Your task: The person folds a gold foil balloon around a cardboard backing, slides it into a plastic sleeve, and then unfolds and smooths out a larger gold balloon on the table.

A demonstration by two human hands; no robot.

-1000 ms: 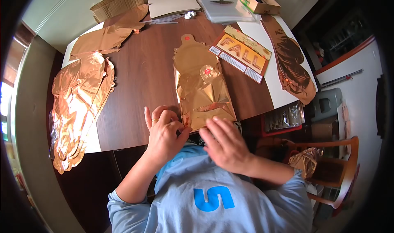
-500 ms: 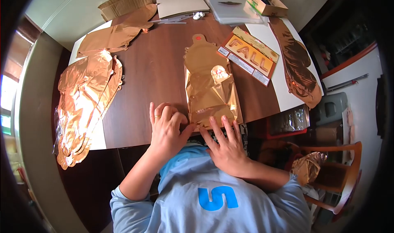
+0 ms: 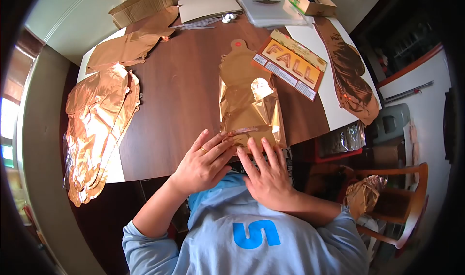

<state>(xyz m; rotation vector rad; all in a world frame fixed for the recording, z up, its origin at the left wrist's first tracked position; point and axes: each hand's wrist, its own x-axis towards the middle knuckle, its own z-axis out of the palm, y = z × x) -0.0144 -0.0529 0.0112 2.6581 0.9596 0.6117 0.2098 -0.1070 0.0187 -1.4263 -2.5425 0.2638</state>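
Observation:
A folded copper-coloured foil sheet [image 3: 242,98] lies flat on the wooden table [image 3: 184,95], with a tab at its far end. On its near left corner rest the fingertips of my left hand [image 3: 206,161], which are stretched out and slightly apart. My right hand [image 3: 269,173] lies with spread fingers on the near edge of the same foil. Right of the foil is an orange packet marked FALL [image 3: 293,64], its corner close to the foil's right side.
Crumpled copper foil pieces [image 3: 94,125] lie at the left edge, and another long one [image 3: 346,71] at the right. White card [image 3: 208,6], clear plastic sleeves [image 3: 271,11] and a small box [image 3: 310,3] stand at the back. A wooden chair [image 3: 416,197] is at the right.
My left hand has opened from a curled shape, its fingers now stretched over the foil's near left corner. My right hand has barely moved. The view has shifted slightly.

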